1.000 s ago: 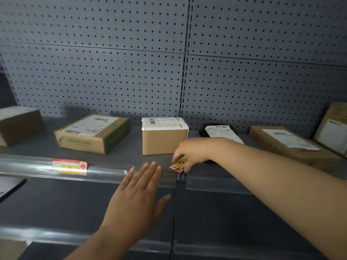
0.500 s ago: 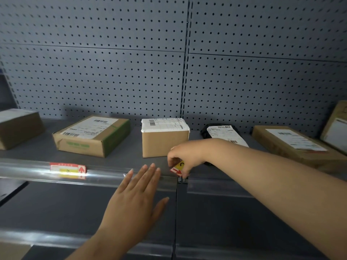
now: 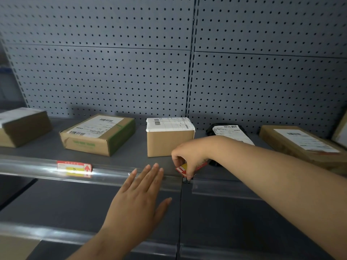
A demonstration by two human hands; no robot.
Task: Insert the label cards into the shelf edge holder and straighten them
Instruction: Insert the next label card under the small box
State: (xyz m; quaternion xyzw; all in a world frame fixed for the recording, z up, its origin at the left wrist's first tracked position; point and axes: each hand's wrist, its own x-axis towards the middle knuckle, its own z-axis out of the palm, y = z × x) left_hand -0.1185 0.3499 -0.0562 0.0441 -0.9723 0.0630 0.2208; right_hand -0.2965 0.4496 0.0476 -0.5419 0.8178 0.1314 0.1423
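A clear plastic shelf edge holder (image 3: 33,168) runs along the front of the grey shelf. One red, white and yellow label card (image 3: 74,167) sits inside it on the left, lying level. My right hand (image 3: 189,154) pinches a second red and yellow label card (image 3: 182,170), tilted, just above the holder near the joint between two shelf sections. My left hand (image 3: 139,201) is flat with fingers spread, its fingertips at the holder strip just left of that card; whether they touch it I cannot tell.
Several cardboard parcels stand on the shelf: a flat box (image 3: 97,136), a small box (image 3: 170,137), a black mailer bag (image 3: 229,132), another box (image 3: 300,143) at the right and one (image 3: 20,126) at the far left. Pegboard (image 3: 131,62) backs the shelf. A lower holder strip (image 3: 47,233) runs below.
My right hand has brought the card down and slightly left, closer to the holder. My left hand has stayed near the strip.
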